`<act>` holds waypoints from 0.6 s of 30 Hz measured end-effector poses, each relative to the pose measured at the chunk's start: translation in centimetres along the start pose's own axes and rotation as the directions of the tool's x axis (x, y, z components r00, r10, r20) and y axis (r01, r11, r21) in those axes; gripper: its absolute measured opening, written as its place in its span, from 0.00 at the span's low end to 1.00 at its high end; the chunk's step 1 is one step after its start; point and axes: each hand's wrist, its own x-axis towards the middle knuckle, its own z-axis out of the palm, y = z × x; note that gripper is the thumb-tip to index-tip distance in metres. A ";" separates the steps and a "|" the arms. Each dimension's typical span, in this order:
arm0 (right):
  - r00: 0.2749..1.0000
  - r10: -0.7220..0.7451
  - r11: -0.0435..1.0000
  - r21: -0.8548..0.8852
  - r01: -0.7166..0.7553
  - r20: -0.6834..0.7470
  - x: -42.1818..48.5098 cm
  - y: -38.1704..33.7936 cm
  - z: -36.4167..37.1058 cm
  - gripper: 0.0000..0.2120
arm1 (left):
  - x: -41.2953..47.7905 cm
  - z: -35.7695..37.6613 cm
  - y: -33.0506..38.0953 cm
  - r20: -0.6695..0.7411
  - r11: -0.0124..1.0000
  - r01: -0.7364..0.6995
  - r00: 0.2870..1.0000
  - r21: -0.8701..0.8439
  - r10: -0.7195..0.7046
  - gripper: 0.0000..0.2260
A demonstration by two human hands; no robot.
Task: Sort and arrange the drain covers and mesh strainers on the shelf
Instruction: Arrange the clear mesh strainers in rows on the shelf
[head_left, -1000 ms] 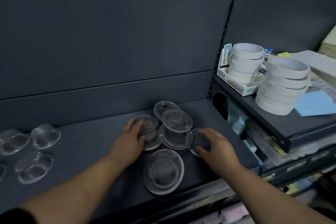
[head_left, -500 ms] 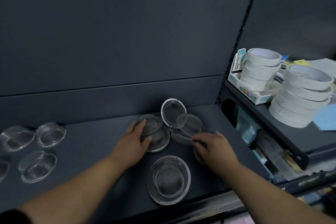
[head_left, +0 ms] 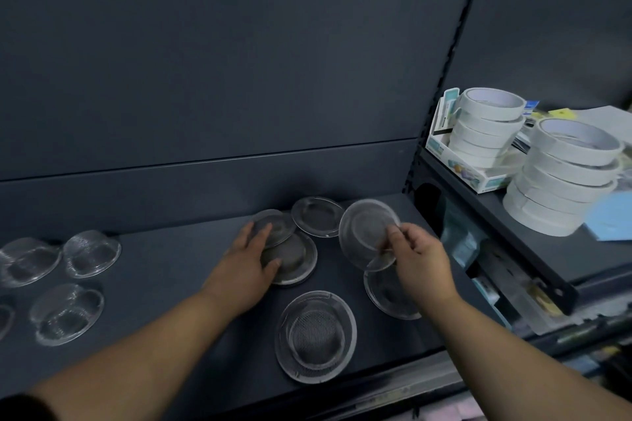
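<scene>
- Pinching the lifted strainer by its rim, right hand should set it level behind the front strainer.
- Left hand, fingers flat, steadies the stack there.

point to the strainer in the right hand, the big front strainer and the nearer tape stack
held strainer (head_left: 366,228), head view, on its mesh centre
big strainer (head_left: 315,335), head view, on its mesh bowl
tape stack (head_left: 561,183), head view, on its side wall

place: shop; evidence: dark slotted shelf; stacked tape rolls; price strips
</scene>
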 end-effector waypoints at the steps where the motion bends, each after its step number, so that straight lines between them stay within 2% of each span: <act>1: 0.999 0.028 1.000 0.000 -0.028 0.019 -0.2 0.0 0.2 0.14 | 0.1 0.0 -0.1 0.003 1.000 0.017 1.000 -0.005 -0.017 0.31; 4: 0.993 0.111 0.992 0.051 -0.113 0.036 -0.7 0.1 0.6 0.13 | -0.1 -0.1 -0.3 -0.038 0.998 0.069 0.997 -0.009 -0.069 0.33; 5: 0.993 0.108 0.994 0.024 -0.109 0.037 -0.8 0.1 0.7 0.13 | -0.4 -0.1 -0.3 -0.073 0.999 0.050 0.996 -0.010 -0.050 0.33; 7: 0.997 0.071 0.993 -0.096 -0.068 0.037 -0.9 0.2 0.9 0.10 | -1.3 0.0 0.3 -0.128 0.993 -0.089 0.989 -0.077 0.079 0.32; 10: 0.997 0.064 0.971 -0.234 -0.052 0.042 -1.1 0.0 0.9 0.21 | -3.3 0.0 2.0 0.002 0.911 -0.308 0.947 -0.276 0.321 0.36; 12: 0.997 0.047 0.967 -0.255 -0.031 0.056 -1.4 -0.2 0.8 0.22 | -4.3 0.5 2.6 0.170 0.896 -0.347 0.900 -0.277 0.402 0.37; 14: 0.997 0.030 0.959 -0.284 -0.009 0.070 -1.6 -0.1 0.7 0.21 | -4.8 1.1 2.5 0.266 0.892 -0.396 0.855 -0.217 0.444 0.37; 18: 0.995 0.013 0.950 -0.313 0.019 0.099 -2.2 0.4 0.6 0.21 | -5.2 1.4 2.5 0.192 0.891 -0.409 0.875 -0.196 0.444 0.33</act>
